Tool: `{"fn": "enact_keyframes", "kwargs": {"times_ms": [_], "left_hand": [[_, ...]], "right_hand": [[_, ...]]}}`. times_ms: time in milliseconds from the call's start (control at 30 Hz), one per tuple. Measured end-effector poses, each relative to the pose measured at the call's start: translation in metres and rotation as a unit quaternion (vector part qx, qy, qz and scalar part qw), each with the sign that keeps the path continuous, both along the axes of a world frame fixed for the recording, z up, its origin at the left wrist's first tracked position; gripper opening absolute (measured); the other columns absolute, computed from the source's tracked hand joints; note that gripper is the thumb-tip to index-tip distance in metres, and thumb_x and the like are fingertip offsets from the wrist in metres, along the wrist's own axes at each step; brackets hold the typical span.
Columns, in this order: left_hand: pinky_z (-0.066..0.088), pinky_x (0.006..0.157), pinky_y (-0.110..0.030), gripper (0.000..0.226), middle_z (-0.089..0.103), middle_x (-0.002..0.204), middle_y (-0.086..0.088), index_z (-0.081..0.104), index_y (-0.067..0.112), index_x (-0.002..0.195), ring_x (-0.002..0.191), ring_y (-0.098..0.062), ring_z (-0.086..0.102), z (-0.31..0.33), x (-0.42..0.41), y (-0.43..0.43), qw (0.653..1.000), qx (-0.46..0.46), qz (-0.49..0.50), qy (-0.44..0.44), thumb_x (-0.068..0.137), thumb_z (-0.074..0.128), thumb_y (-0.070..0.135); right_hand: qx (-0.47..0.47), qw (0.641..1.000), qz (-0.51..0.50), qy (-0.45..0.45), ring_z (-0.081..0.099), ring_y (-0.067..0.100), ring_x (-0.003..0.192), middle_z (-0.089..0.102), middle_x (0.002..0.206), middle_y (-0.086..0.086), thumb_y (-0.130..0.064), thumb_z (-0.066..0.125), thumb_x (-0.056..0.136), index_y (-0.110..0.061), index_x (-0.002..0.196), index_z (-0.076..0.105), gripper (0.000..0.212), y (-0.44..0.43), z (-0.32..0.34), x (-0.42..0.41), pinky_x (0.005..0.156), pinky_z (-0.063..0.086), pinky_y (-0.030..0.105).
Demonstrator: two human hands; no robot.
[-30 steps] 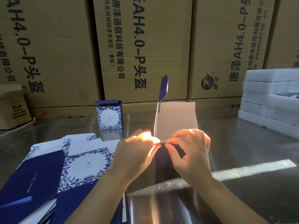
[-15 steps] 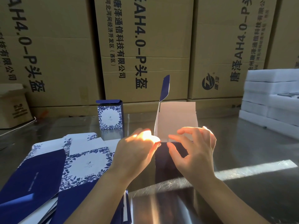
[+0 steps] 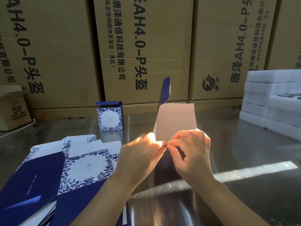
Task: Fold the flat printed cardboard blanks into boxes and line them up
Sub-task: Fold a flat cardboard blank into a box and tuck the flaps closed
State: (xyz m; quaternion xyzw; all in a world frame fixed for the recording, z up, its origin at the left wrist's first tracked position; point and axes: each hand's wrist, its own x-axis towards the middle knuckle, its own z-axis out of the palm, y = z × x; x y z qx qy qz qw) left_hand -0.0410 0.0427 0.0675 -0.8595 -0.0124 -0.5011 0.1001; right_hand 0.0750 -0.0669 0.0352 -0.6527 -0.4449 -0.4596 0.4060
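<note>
A: What is held in the grip?

B: The near rim of the half-folded box [image 3: 175, 121] is pinched between the thumb and forefinger of the right hand [image 3: 192, 150]. A small flap seems to be caught there, though it is too small to be made out. The left hand [image 3: 141, 154] is curled against the same rim, its fingertips almost meeting the other's. Its grip is washed out by sunlight, so it cannot be told whether the card is pinched or only pressed.

A: Where is the box placed?

B: It is stood on the metal surface [image 3: 244, 144], straight ahead. Its white inner wall is upright behind the hands, and one blue flap [image 3: 165, 90] is raised above the left corner.

A: How is the step best done?

B: The step is judged to be the tucking of a short flap at the open end. The walls should be kept square while the flap is creased on its scored line, not beside it. Pressure should be kept light, since thin card is easily dented. The tall flap is best left free until the side flaps are in.

A: What lies further out?

B: Flat blanks [image 3: 84, 165] are spread just beside the left forearm. One finished box [image 3: 110, 119] is stood farther back, where the line is presumably to be continued. White foam slabs [image 3: 273, 98] are stacked at the far right, and brown cartons [image 3: 146, 46] are ranged behind.
</note>
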Motion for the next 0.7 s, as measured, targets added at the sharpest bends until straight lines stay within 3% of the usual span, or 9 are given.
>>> {"fn": "enact_keyframes", "kwargs": {"times_ms": [133, 200, 300, 367, 467, 700], "left_hand": [[0.034, 0.029, -0.021, 0.031, 0.049, 0.057, 0.001, 0.068, 0.022, 0.064, 0.046, -0.020, 0.052, 0.000, 0.002, -0.002, 0.999, -0.009, 0.041, 0.016, 0.086, 0.050, 0.034], [0.031, 0.031, -0.021, 0.037, 0.048, 0.059, 0.003, 0.065, 0.024, 0.063, 0.048, -0.018, 0.053, 0.000, 0.002, -0.001, 0.997, -0.008, 0.070, 0.027, 0.091, 0.047, 0.037], [0.027, 0.035, -0.019, 0.023, 0.046, 0.060, 0.005, 0.066, 0.027, 0.067, 0.050, -0.017, 0.054, 0.000, 0.003, 0.002, 0.994, -0.008, 0.095, 0.046, 0.085, 0.055, 0.036], [0.034, 0.035, -0.020, 0.007, 0.049, 0.061, 0.003, 0.070, 0.025, 0.071, 0.050, -0.019, 0.055, 0.000, 0.003, 0.005, 0.995, -0.012, 0.088, 0.049, 0.077, 0.070, 0.029], [0.047, 0.035, -0.024, 0.007, 0.057, 0.062, -0.001, 0.073, 0.018, 0.076, 0.049, -0.021, 0.058, -0.002, 0.002, 0.011, 0.997, -0.032, 0.058, 0.040, 0.071, 0.078, 0.020], [0.043, 0.032, -0.025, 0.009, 0.055, 0.061, 0.000, 0.072, 0.020, 0.070, 0.051, -0.022, 0.057, 0.000, 0.001, 0.007, 0.998, -0.036, 0.047, 0.028, 0.072, 0.080, 0.022]], "right_hand": [[0.008, 1.000, 0.003, 0.004, 0.044, 0.011, 0.097, 0.058, 0.091, -0.011, -0.030, 0.060, 0.082, -0.028, 0.078, 0.073, 0.014, 0.000, 0.000, -0.001, 0.100, 0.018, 0.019], [0.010, 1.000, 0.003, 0.005, 0.044, 0.011, 0.098, 0.058, 0.092, -0.010, -0.031, 0.061, 0.082, -0.029, 0.078, 0.073, 0.013, 0.000, 0.000, -0.001, 0.099, 0.019, 0.022], [0.012, 1.000, -0.001, 0.012, 0.045, 0.012, 0.099, 0.058, 0.094, -0.009, -0.032, 0.061, 0.081, -0.029, 0.078, 0.073, 0.013, -0.002, 0.001, 0.000, 0.099, 0.019, 0.023], [0.016, 1.000, -0.004, 0.022, 0.045, 0.012, 0.100, 0.059, 0.095, -0.008, -0.032, 0.061, 0.080, -0.028, 0.078, 0.073, 0.013, -0.003, 0.002, 0.000, 0.099, 0.019, 0.022], [0.012, 0.999, -0.004, 0.035, 0.044, 0.012, 0.102, 0.059, 0.096, -0.007, -0.029, 0.062, 0.078, -0.027, 0.078, 0.074, 0.012, -0.004, 0.002, 0.000, 0.101, 0.017, 0.020], [0.001, 0.999, -0.002, 0.039, 0.042, 0.009, 0.098, 0.059, 0.090, -0.008, -0.015, 0.067, 0.074, -0.024, 0.075, 0.071, 0.010, -0.003, 0.002, -0.001, 0.095, 0.020, 0.023]]}}
